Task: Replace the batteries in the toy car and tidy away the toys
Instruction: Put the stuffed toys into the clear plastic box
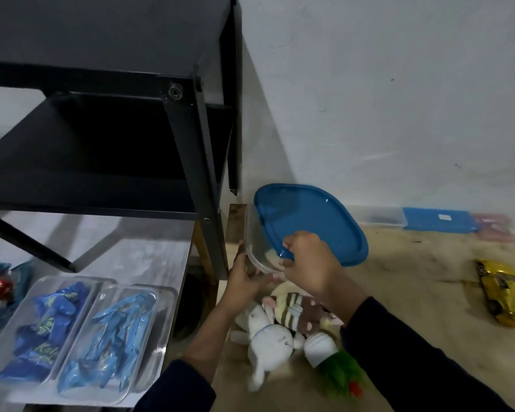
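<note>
A clear plastic container (252, 242) with a blue lid (309, 218) is held tilted above the wooden floor. My left hand (244, 281) grips the container's clear lower rim. My right hand (306, 263) pinches the near edge of the blue lid. Under my hands lies a heap of soft toys: a white plush rabbit (265, 337), a striped plush (289, 307) and a white-and-green toy (330, 358). The yellow toy car (503, 292) lies on the floor at the far right, apart from both hands.
A black metal shelf unit (191, 129) stands to the left. On its grey lower shelf (137, 260) sit two clear trays of blue wrapped sweets (81, 331). Another clear box with a blue lid (434, 220) lies against the white wall.
</note>
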Demonstrator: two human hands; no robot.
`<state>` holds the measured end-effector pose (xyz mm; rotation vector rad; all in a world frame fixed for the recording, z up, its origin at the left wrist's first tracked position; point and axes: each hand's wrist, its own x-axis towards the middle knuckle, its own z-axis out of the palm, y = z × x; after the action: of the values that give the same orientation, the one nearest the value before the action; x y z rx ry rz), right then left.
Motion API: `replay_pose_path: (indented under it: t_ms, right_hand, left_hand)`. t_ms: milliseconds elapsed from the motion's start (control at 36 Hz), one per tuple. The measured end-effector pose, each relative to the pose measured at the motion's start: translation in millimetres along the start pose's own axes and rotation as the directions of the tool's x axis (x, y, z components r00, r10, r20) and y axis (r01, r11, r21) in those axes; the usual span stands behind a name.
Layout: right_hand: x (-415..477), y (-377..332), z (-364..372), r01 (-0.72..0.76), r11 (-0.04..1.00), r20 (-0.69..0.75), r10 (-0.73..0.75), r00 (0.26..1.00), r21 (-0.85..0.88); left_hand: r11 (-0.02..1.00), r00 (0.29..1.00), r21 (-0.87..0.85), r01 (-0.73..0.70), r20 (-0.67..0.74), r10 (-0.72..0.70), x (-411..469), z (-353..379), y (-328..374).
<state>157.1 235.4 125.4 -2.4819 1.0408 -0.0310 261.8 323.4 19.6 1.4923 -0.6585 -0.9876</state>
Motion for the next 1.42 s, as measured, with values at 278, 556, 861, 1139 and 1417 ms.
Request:
replay_pose_path:
  t_ms: [278,556,861,1139,1417]
  right_hand:
    - [-44,67,-13,-0.141,0.98,-0.176,0.164,0.971,0.139]
    - [-101,169,11,-0.329,0.943,-0.179,0.332,0.926,0.048]
    - [-123,235,28,-0.231,0.971,-0.018,0.232,0.972,0.054]
    - [-113,265,37,-0.274,0.955,0.009,0.275,0.961,0.112]
    - [-87,186,36,-0.075,0.959,0.038,0.067,0.997,0.272]
  left_hand:
    - [1.0,0.99,0.011,-0.005,-0.142,0.006,-10,18,-4]
    - [0.99,0.96,0.126,0.057,-0.279,-0.019,-11,38,-6]
    - [0.975,0.897,0.116,0.192,-0.423,-0.126,-6,55,-17]
    - [0.967,0.873,0.152,0.203,-0.475,-0.108,-10,60,-12]
    - [0.909,0.838,0.387,0.155,-0.539,0.087,-79,40,-22]
